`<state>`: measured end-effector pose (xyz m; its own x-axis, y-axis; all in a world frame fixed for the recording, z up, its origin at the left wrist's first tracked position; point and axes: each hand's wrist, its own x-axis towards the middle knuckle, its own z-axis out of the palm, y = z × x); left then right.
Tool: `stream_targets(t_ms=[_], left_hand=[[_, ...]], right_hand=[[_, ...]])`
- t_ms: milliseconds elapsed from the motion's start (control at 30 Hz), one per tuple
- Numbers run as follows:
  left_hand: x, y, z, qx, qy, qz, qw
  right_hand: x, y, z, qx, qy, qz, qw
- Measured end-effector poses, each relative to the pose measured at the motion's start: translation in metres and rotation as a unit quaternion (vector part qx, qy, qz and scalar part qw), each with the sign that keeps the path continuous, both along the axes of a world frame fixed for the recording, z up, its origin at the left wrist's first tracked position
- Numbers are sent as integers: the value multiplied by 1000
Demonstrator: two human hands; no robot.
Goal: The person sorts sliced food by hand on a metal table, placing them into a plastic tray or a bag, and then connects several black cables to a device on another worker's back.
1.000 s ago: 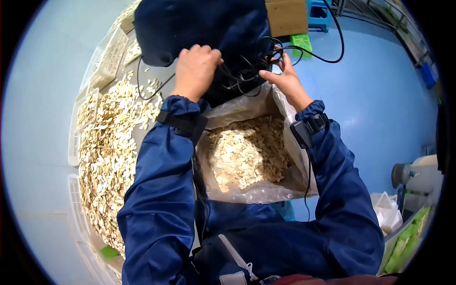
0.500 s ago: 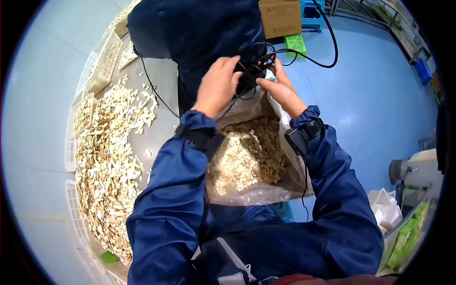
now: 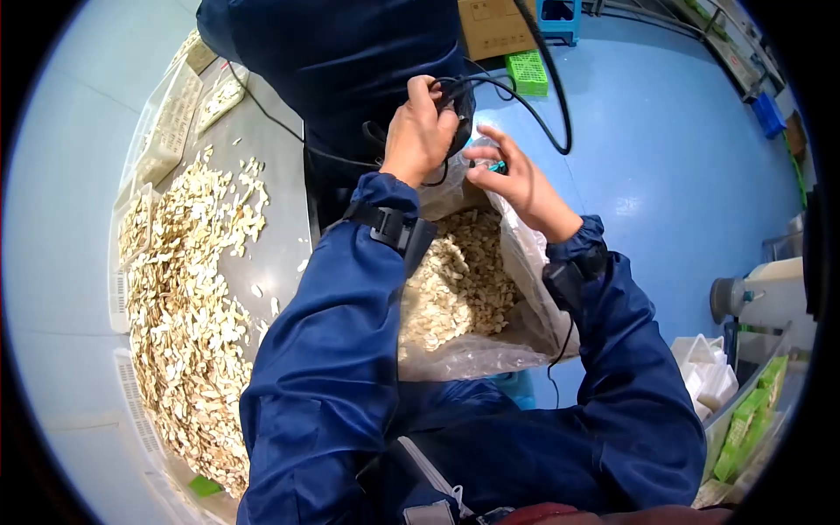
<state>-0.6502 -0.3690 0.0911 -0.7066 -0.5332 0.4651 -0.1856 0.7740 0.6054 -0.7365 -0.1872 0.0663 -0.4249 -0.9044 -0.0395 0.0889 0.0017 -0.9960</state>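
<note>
My left hand is closed around a black cable, against a dark bundle beside a co-worker's navy clothing. Just to the right is my right hand, its fingers apart and slightly curled. A small black and teal item shows between its thumb and fingers; it does not look gripped. Below both hands stands an opened box with a clear plastic liner, partly filled with pale dried slices. Dark straps with small black devices circle both my wrists.
At left, a metal table bears a large heap of pale slices, with white perforated baskets along its far side. A cardboard box, a green crate and a blue stool stand on the blue floor.
My right hand has moved away from the dark bundle, down and right, its fingers spreading. My left hand has risen slightly and closed on the cable. The whole view has shifted a little.
</note>
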Motion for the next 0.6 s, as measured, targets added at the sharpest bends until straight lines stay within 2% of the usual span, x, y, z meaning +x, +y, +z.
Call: stream_targets(t_ms=[33, 133, 267, 300, 400, 433, 533, 567, 600], left_hand=[[3, -3, 6, 18, -10, 8, 1000], [9, -9, 26, 69, -63, -44, 995], [9, -5, 29, 99, -64, -45, 992], [9, -4, 31, 65, -53, -42, 996], [10, 4, 35, 12, -52, 0, 999], [9, 3, 31, 35, -22, -13, 999], [7, 6, 25, 52, 26, -8, 998], [4, -3, 12, -26, 75, -30, 996], [5, 1, 18, -104, 78, -30, 991]], right_hand=[[3, 6, -6, 11, -98, 2, 995], [2, 23, -27, 15, -278, 42, 959], [1, 40, -33, 32, -370, 59, 927], [4, 43, -30, 41, -398, 47, 915], [4, 45, -27, 56, -348, 59, 934], [2, 39, -23, 66, -293, 38, 953], [-12, 12, -4, -9, -202, 15, 979], [-13, 1, 2, -52, -165, -2, 985], [-13, -13, 9, -95, -126, -19, 987]])
